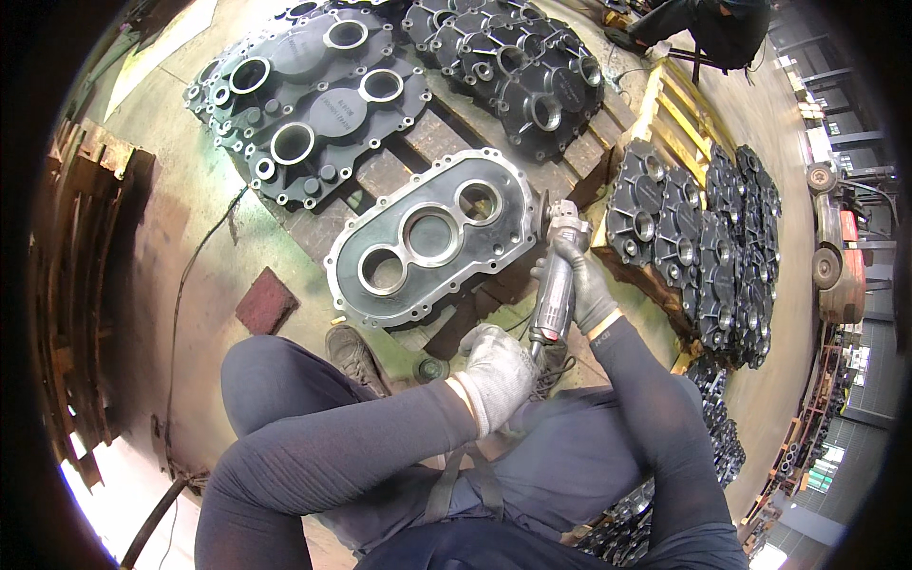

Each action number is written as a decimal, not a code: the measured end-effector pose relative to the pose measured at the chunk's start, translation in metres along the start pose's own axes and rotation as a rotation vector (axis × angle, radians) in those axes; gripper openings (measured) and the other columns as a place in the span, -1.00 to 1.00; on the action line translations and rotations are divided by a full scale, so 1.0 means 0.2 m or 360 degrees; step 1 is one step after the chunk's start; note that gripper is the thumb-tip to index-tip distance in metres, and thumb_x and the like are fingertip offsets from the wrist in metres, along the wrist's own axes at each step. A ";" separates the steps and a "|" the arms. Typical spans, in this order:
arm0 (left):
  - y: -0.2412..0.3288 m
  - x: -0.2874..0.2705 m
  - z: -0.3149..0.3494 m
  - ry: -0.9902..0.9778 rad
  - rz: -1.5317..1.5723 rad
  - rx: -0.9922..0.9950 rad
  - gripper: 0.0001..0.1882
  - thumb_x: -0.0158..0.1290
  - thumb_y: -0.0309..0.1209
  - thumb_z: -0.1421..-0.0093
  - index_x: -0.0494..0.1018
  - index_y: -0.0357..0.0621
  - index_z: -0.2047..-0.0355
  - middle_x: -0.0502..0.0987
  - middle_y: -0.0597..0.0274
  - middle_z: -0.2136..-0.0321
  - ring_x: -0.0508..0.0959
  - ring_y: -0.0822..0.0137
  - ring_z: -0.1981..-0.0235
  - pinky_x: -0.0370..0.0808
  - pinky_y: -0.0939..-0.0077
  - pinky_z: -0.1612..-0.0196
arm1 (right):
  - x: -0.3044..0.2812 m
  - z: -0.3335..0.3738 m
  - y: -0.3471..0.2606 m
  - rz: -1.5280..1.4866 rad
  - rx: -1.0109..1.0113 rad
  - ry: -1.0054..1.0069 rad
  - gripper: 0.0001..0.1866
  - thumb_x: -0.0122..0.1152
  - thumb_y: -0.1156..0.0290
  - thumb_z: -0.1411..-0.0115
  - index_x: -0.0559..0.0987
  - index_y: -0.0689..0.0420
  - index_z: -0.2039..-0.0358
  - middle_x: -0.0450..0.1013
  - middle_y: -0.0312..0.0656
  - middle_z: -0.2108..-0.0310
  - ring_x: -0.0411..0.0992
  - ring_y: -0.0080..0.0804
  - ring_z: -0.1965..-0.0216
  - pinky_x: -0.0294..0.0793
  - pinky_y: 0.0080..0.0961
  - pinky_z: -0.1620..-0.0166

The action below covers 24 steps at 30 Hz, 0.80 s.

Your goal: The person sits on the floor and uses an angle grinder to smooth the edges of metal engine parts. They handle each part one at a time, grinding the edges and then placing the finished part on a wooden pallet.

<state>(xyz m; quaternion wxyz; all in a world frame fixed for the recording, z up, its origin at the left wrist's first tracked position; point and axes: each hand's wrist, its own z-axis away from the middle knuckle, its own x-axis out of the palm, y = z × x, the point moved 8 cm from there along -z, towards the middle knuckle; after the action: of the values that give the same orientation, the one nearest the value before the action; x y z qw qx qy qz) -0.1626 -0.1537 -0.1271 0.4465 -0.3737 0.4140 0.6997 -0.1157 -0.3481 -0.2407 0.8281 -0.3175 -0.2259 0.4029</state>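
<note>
My right hand (589, 285), in a grey glove, is wrapped round the body of an angle grinder (554, 299). The grinder's head points away from me, its disc edge-on at the right end of a cast metal gearbox cover (404, 271); whether they touch I cannot tell. That cover lies flat, with a pale rim, bolt holes round its edge and three large round openings. Close beside the grinder's rear end and cord, my left hand (499, 375), in a whitish glove, is closed; what its fingers hold is hidden.
Dark castings (332, 109) lie on a wooden pallet (432, 138) beyond the cover, with more castings (532, 81) stacked behind. At right, further castings (698, 228) stand by a yellow pallet (679, 119). A reddish-brown square pad (267, 301) and a cable (180, 351) lie on the floor.
</note>
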 end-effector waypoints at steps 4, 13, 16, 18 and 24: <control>-0.05 -0.05 0.03 -0.0326 0.0164 0.0079 -0.74 0.31 -0.30 -0.10 0.78 -0.08 0.22 0.74 0.17 0.39 0.75 0.10 0.35 0.51 -0.07 0.42 | -0.01 0.02 -0.04 0.0189 -0.0080 0.0048 -0.43 0.53 0.16 -0.27 0.53 0.29 -0.09 0.60 -0.04 0.22 0.70 -0.18 0.35 0.80 -0.31 0.27; 0.00 -0.01 -0.02 -0.0302 0.0143 0.0056 -0.78 0.25 -0.32 -0.24 0.79 -0.03 0.16 0.78 0.25 0.24 0.78 0.13 0.20 0.58 -0.05 0.34 | -0.11 -0.01 -0.15 0.0340 -0.0092 -0.0011 -0.51 0.50 0.24 -0.31 0.55 0.31 -0.06 0.61 -0.09 0.29 0.69 -0.26 0.38 0.80 -0.38 0.26; 0.04 -0.05 -0.01 -0.0242 0.0231 0.0177 -0.76 0.26 -0.32 -0.23 0.79 -0.03 0.14 0.78 0.27 0.20 0.78 0.14 0.19 0.58 -0.06 0.33 | -0.07 -0.02 -0.16 0.0264 -0.0028 -0.0067 -0.49 0.48 0.19 -0.33 0.56 0.35 -0.04 0.63 -0.04 0.29 0.70 -0.21 0.35 0.80 -0.35 0.21; 0.03 -0.04 -0.01 -0.0287 0.0187 0.0130 -0.76 0.25 -0.31 -0.23 0.79 -0.03 0.14 0.77 0.26 0.24 0.78 0.15 0.21 0.59 -0.07 0.33 | -0.03 0.00 -0.16 0.0221 0.0010 -0.0069 -0.47 0.48 0.16 -0.33 0.56 0.37 -0.05 0.65 0.00 0.28 0.71 -0.18 0.33 0.79 -0.35 0.21; -0.01 -0.03 -0.01 -0.0107 0.0122 -0.0005 -0.77 0.22 -0.28 -0.21 0.78 -0.03 0.20 0.76 0.23 0.33 0.77 0.13 0.29 0.58 -0.11 0.35 | -0.03 0.03 -0.06 0.0210 0.0032 -0.0006 -0.39 0.46 0.07 -0.33 0.51 0.31 -0.14 0.65 0.01 0.20 0.72 -0.20 0.27 0.77 -0.33 0.20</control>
<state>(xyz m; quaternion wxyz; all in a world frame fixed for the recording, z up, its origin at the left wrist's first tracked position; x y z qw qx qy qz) -0.1582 -0.1579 -0.1227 0.4325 -0.3346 0.4115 0.7291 -0.1161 -0.3573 -0.2290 0.8024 -0.3227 -0.2020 0.4596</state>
